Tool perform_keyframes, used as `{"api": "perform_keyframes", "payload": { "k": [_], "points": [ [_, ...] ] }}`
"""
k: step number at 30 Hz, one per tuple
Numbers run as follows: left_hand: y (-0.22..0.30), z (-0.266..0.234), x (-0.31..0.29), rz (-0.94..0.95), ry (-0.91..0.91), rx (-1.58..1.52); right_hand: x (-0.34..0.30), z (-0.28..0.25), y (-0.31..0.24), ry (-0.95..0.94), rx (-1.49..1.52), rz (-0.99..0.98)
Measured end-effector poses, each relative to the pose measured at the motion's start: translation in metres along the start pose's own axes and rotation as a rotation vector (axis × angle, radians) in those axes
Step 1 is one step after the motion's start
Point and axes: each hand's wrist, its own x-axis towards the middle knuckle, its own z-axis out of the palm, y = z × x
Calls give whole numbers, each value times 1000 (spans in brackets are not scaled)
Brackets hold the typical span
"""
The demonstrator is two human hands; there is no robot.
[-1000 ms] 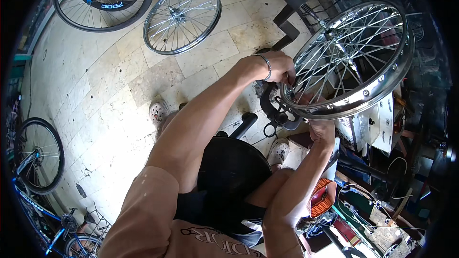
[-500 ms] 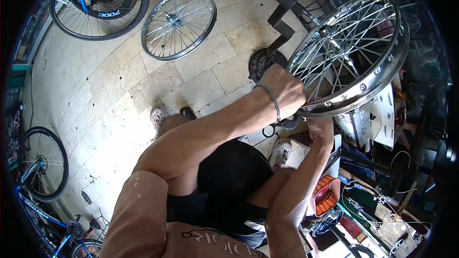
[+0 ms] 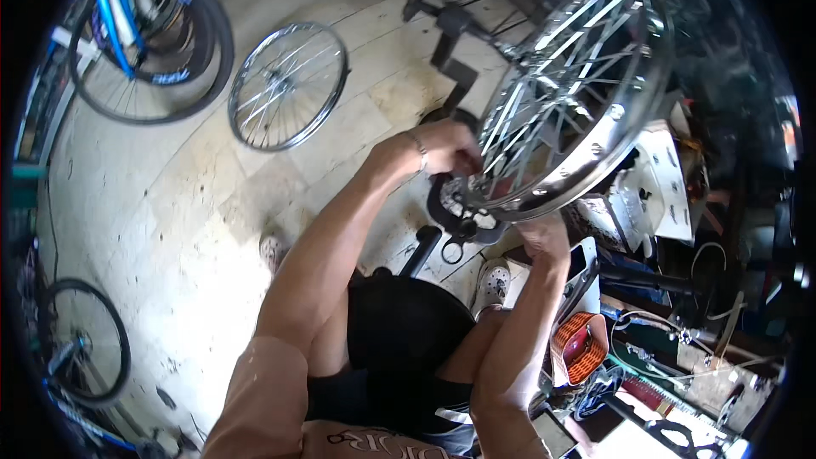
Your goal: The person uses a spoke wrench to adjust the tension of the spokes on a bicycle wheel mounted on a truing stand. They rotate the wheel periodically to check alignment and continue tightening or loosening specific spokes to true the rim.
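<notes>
A spoked wheel [image 3: 597,153] without a tyre, with a shiny chrome rim, is held at its axle by a dark metal truing stand [image 3: 455,72] on my right. My left hand [image 3: 449,146] is at the near left side of the rim, beside the spokes. Its fingers look curled; motion blur hides anything between them. My right hand [image 3: 544,236] reaches up under the near edge of the rim, its fingers hidden behind the metal. The wheel is blurred too.
Another bare spoked wheel [image 3: 289,85] lies on the tiled floor [image 3: 191,204]. Blue bicycles with a front wheel [image 3: 217,42] and another wheel [image 3: 85,340] stand at left. An orange basket [image 3: 578,348] and a white metal box [image 3: 654,187] crowd the right side.
My left hand has moved left and slightly down, away from the near part of the rim. The view has shifted, so the stand and wheel appear further left; the stand's lower part now shows.
</notes>
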Motion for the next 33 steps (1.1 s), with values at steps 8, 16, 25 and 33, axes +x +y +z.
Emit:
{"api": "perform_keyframes", "payload": {
  "k": [8, 16, 25, 33],
  "points": [
    [38, -6, -5, -152, -14, -20, 11, 9, -13, -13, -371, -80],
    [63, 20, -38, 155, 334, 757, 5, 13, -24, 37, -507, 65],
    [31, -11, -53, -20, 320, 265, 8, 14, -4, -22, -100, -245],
    [8, -5, -39, 4, 204, 130, 7, 16, 15, 28, -13, -174]
  ]
}}
